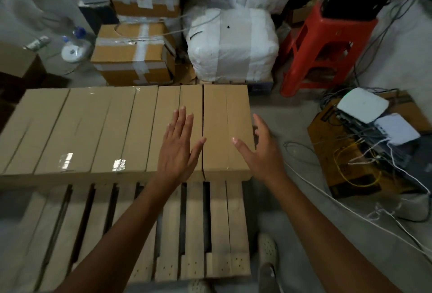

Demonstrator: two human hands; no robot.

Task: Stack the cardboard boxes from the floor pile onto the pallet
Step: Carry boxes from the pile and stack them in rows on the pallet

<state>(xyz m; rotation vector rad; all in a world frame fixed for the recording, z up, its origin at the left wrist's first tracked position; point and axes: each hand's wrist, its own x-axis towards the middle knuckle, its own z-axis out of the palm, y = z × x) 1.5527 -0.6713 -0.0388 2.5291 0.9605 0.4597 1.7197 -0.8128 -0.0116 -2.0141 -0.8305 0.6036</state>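
Row of narrow cardboard boxes (93, 129) stands side by side across the far part of the wooden pallet (219, 222); the slats nearer than the fingertips are bare. End box (225, 110) sits between the two hands.

Left hand (178, 145): fingers straight and spread, flat over the gap on the end box's left side, gripping nothing. Cannot tell whether it touches the lid.

Right hand (261, 150): wide open, thumb over the top face, fingers reaching past the right edge, nothing held.

Looks: plain tan board, long and slim, crisp corners. Clear tape on the lids glares on the boxes left of the left fingers.

Handling, as judged: stiff, likely light to moderate in weight. Tape looks slick; bare board should grip well. Best hold is palms on the two long sides or under the short ends, not on the taped seam
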